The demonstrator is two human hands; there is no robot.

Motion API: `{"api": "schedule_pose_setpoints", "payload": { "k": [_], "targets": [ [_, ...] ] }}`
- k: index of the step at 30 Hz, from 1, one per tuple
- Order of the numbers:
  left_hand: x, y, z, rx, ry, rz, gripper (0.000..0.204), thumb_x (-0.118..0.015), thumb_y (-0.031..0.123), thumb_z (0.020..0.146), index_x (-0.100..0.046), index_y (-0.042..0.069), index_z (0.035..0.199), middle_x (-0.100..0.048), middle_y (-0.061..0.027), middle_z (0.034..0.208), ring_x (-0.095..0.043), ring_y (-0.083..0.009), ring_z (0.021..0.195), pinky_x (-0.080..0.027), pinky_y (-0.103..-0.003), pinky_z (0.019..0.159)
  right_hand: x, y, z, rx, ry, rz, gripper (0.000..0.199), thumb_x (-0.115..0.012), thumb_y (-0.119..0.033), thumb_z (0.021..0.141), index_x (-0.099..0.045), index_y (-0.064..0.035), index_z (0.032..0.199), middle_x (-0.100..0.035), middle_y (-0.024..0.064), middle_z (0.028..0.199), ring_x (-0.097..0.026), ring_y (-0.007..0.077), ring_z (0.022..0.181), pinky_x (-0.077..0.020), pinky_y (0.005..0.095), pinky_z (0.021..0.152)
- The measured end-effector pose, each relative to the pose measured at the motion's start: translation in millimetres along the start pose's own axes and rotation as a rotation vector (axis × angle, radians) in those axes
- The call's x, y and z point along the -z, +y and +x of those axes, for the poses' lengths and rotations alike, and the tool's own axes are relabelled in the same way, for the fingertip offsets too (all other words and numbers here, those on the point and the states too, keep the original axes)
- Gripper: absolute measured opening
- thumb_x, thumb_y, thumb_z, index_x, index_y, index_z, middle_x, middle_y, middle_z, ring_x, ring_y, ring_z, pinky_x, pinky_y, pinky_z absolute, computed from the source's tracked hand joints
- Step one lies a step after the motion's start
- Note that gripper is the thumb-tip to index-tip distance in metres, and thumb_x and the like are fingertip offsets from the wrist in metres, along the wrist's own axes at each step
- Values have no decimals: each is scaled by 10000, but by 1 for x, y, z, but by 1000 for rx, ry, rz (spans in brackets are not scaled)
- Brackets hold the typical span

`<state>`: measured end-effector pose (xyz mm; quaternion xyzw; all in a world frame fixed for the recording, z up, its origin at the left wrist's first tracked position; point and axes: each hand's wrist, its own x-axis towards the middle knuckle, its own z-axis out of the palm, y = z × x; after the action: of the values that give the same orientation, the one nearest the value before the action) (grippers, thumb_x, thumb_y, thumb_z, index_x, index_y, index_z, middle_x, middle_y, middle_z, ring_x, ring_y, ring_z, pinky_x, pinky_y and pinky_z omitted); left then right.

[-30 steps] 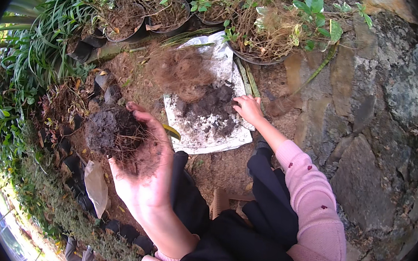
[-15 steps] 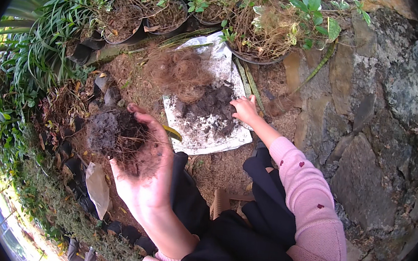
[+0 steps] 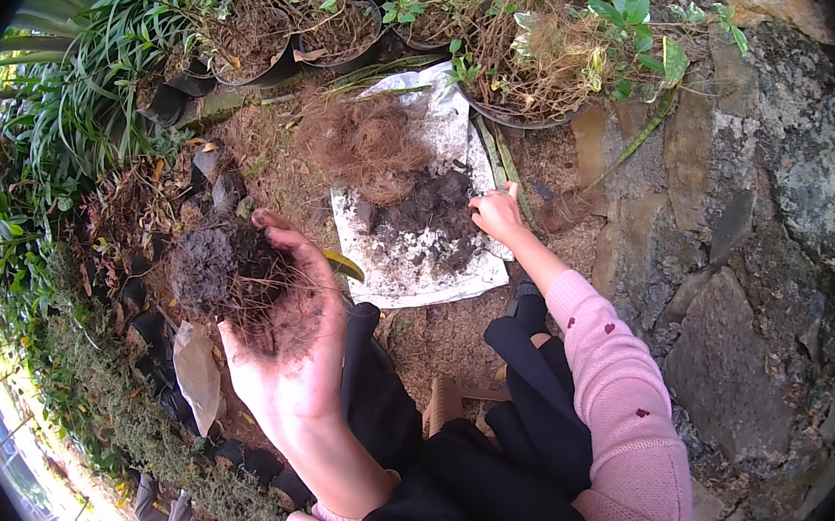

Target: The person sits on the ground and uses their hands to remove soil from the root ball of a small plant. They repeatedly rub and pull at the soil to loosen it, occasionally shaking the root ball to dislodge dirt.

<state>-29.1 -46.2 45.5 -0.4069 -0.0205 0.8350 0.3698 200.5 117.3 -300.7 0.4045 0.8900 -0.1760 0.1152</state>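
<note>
Stone wall is closing off the right side; bare dirt ground by the knees is giving the only open room. White sheet is lying flat on the ground, carrying dark soil and a brown fibre clump. Black pots are lining the top edge, holding dry plants and leaf litter. Left hand is cupping a root ball, fingers curled around it, palm up. Right hand is resting at the soil's right edge, fingers bunched together, touching the sheet.
</note>
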Motion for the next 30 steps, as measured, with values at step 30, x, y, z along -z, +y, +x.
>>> {"api": "schedule_pose_setpoints", "payload": {
  "k": [30],
  "targets": [
    [2, -3, 1, 37, -19, 5, 439, -486, 186, 846, -462, -72, 1201, -518, -236, 1174, -525, -329, 1086, -466, -433, 926, 7, -17, -31, -173, -165, 4, 236, -706, -209, 743, -706, -173, 976, -680, 17, 939, -565, 190, 1012, -233, 510, 975]
  ]
}}
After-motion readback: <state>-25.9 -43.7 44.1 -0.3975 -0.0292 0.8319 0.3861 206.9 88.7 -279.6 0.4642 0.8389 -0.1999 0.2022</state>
